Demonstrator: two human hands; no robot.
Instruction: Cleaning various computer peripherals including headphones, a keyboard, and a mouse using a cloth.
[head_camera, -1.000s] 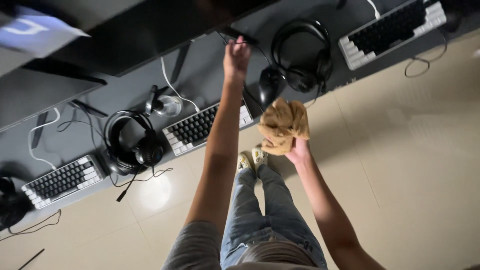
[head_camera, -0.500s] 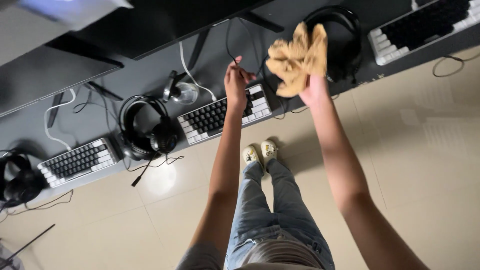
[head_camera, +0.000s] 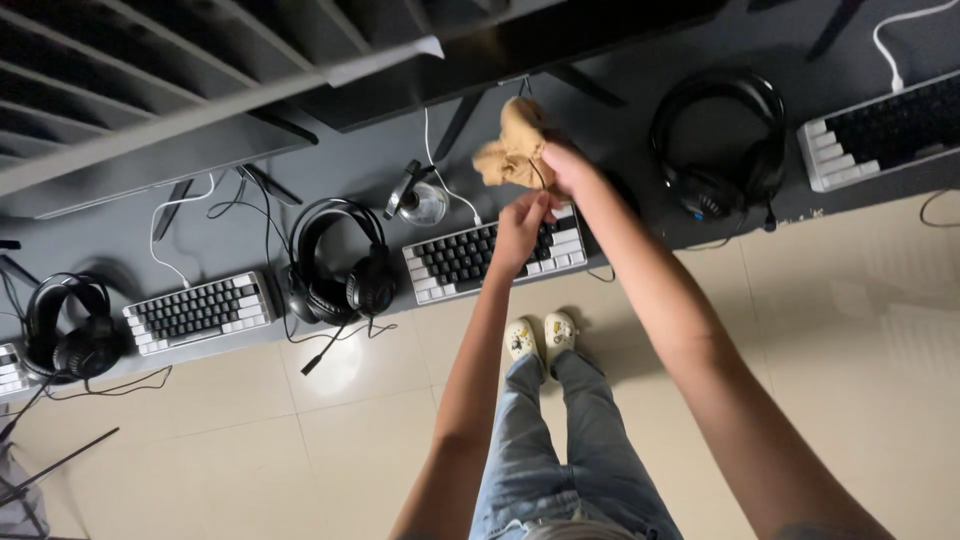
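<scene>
Here the right hand (head_camera: 566, 168) grips a crumpled tan cloth (head_camera: 512, 152) at upper centre of the frame, above the keyboard (head_camera: 470, 258) (black-and-white keys); the left hand (head_camera: 520, 225), fingers loosely curled and holding nothing, hovers just below.

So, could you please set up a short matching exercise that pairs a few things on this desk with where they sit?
Things:
1. tan cloth
2. webcam
3. keyboard
4. right hand

Places:
A. under the left hand
B. gripping the cloth
C. bunched above the middle keyboard
D. left of the cloth, on the desk

Pairs: 1-C, 2-D, 3-A, 4-B
</scene>
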